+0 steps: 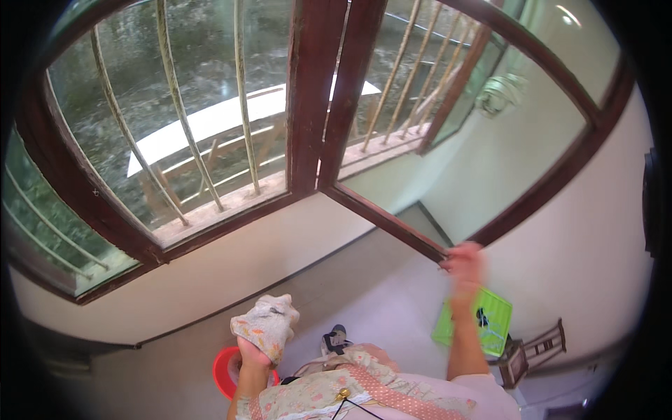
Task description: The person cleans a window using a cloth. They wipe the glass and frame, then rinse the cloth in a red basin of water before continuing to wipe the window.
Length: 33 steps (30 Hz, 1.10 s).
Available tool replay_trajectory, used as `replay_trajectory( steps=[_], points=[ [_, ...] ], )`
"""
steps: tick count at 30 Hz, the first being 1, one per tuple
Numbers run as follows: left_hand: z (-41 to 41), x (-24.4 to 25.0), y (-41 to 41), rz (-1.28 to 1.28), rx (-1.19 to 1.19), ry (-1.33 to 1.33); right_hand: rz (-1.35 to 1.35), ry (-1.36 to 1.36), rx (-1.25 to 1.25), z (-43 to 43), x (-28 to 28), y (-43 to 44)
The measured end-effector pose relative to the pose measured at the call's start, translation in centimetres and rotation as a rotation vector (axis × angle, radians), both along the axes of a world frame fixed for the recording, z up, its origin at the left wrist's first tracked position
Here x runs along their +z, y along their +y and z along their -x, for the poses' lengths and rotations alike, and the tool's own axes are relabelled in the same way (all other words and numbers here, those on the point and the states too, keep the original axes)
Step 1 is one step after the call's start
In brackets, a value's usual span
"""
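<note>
A white cloth point(265, 323) with an orange leaf pattern covers most of my left hand point(253, 353). My fingers are hidden under it, and dark smudges mark its top. At the right, my right hand point(466, 262), slightly blurred, grips the lower outer corner of a brown wooden window sash point(391, 220). That sash is swung inward and its glass pane point(472, 157) shows the wall through it. Left of it stands another framed window pane point(210, 105), in line with the wall.
Below my left hand a red bucket point(226, 370) stands on the floor. A green plastic crate point(496, 315) and a small wooden chair point(525, 354) are at the right. Metal bars point(176, 100) run outside the glass. A bundled curtain point(499, 94) hangs beyond the sash.
</note>
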<state>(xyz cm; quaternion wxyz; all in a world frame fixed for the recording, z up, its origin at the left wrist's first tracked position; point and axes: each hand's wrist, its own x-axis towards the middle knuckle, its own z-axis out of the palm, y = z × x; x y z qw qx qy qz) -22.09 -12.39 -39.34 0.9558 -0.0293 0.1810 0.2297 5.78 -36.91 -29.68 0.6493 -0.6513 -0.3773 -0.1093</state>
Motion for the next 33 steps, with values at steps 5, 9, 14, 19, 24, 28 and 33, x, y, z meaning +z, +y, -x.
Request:
replay_trajectory(
  steps=[5,9,14,19,24,28,33],
  points=[
    [7.3,-3.4,-0.3,0.105,-0.113,-0.105,0.785,0.655,0.158,12.6,-19.1,5.7],
    [12.9,-6.5,-2.5,0.105,-0.076,-0.111,1.014,1.466,0.278,22.3,-26.8,8.1],
    [18.8,-12.3,-6.7,0.164,-0.029,0.029,0.574,1.950,0.811,32.3,-34.1,9.3],
    [23.7,-21.3,-9.8,0.343,0.171,-0.063,0.901,1.742,0.775,34.8,-43.0,9.2],
    [25.9,-28.0,-8.9,0.387,0.398,0.076,1.265,1.397,0.584,33.5,-46.2,13.5],
    [30.3,-35.1,-9.9,0.319,0.602,0.267,1.326,1.215,0.670,36.6,-48.6,16.4],
    [31.7,-42.9,-10.7,0.337,0.752,0.395,1.325,0.853,1.016,39.6,-54.0,19.9]
  ],
)
